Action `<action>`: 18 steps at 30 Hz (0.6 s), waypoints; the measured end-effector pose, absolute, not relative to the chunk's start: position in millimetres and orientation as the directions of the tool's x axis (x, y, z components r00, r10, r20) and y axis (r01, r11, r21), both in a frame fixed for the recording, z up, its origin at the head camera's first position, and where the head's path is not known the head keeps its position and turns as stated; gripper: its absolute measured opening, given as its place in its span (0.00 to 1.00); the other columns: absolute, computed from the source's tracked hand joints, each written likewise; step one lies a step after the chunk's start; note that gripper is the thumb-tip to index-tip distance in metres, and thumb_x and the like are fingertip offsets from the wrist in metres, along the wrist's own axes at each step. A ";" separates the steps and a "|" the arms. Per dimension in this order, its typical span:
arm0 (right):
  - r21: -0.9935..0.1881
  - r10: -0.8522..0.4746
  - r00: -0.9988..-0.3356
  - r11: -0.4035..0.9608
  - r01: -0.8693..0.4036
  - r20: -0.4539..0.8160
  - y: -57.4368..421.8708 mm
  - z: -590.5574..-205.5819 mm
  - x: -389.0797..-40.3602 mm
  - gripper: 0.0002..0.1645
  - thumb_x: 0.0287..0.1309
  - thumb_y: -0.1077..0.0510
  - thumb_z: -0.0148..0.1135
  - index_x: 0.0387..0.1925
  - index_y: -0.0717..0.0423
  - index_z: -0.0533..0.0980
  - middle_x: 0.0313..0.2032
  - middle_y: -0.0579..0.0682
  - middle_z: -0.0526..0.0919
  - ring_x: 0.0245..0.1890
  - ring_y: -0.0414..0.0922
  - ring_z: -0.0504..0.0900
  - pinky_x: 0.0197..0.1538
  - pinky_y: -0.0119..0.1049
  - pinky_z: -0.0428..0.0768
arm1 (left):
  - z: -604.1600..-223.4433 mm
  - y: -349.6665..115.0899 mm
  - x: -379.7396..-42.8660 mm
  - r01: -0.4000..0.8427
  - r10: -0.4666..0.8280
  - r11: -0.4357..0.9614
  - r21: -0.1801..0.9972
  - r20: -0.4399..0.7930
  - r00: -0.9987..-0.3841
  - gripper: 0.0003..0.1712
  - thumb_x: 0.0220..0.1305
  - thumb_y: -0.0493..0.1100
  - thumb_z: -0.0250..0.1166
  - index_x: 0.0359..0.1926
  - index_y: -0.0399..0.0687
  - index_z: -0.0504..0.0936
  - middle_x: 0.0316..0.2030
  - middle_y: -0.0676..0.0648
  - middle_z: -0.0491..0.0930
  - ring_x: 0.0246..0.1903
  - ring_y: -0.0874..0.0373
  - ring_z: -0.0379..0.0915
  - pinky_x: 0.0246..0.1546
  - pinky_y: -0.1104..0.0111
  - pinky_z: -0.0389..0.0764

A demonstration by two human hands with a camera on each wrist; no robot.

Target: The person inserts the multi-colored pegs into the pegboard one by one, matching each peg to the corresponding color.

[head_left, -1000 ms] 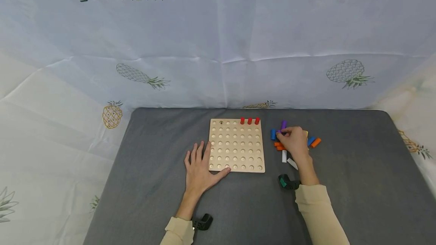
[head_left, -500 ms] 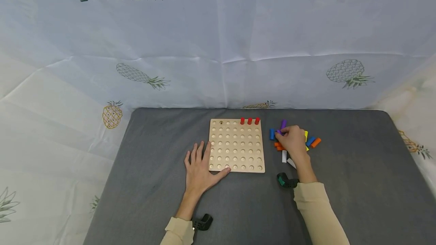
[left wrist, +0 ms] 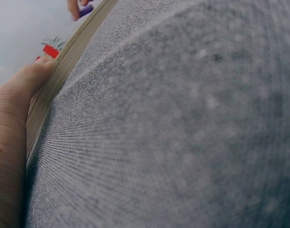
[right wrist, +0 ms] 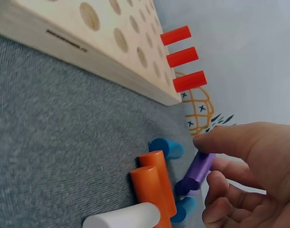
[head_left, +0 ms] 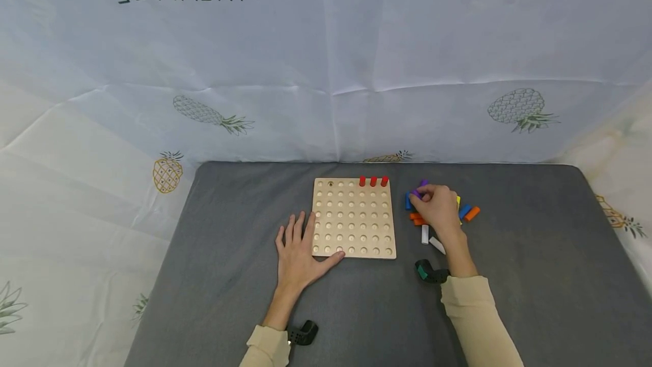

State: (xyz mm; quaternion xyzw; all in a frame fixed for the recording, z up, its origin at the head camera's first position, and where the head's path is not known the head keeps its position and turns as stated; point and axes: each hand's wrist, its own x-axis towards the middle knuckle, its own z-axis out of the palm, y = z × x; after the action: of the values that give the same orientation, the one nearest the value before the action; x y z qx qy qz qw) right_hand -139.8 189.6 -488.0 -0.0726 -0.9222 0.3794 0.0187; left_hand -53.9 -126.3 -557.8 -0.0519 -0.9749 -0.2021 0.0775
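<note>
A pale wooden pegboard with rows of round holes lies on the grey table. Three red pegs stand in its far row, toward the right corner. My left hand rests at the board's near left corner with fingers spread, its thumb on the near edge. To the right of the board, my right hand pinches a purple peg between thumb and finger, above other loose pegs. Another purple peg lies just beyond that hand, partly covered.
Around the right hand lie orange pegs, white pegs, blue pegs and a partly hidden yellow peg. The grey table meets a pineapple-print cloth at the back.
My right hand has risen slightly, and the pinched purple peg has shifted a little toward the table's far side. The left hand and board have not moved.
</note>
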 end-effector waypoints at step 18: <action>-0.726 0.129 -0.988 0.687 0.027 0.086 178.7 -484.1 -142.7 0.16 0.60 0.59 0.71 0.43 0.68 0.86 0.28 0.61 0.85 0.20 0.42 0.78 0.23 0.27 0.74 | -559.7 -126.8 -54.5 0.133 0.072 0.913 0.386 0.169 -0.983 0.67 0.47 0.82 0.64 0.81 0.55 0.55 0.77 0.39 0.62 0.78 0.38 0.53 0.75 0.38 0.49</action>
State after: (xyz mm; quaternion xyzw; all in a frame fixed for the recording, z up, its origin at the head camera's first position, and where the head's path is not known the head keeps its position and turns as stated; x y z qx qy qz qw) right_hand -142.7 178.7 -484.1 -0.0425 -0.9162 0.3932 0.0651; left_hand -54.5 -126.8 -559.7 -0.0527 -0.9750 -0.2018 0.0759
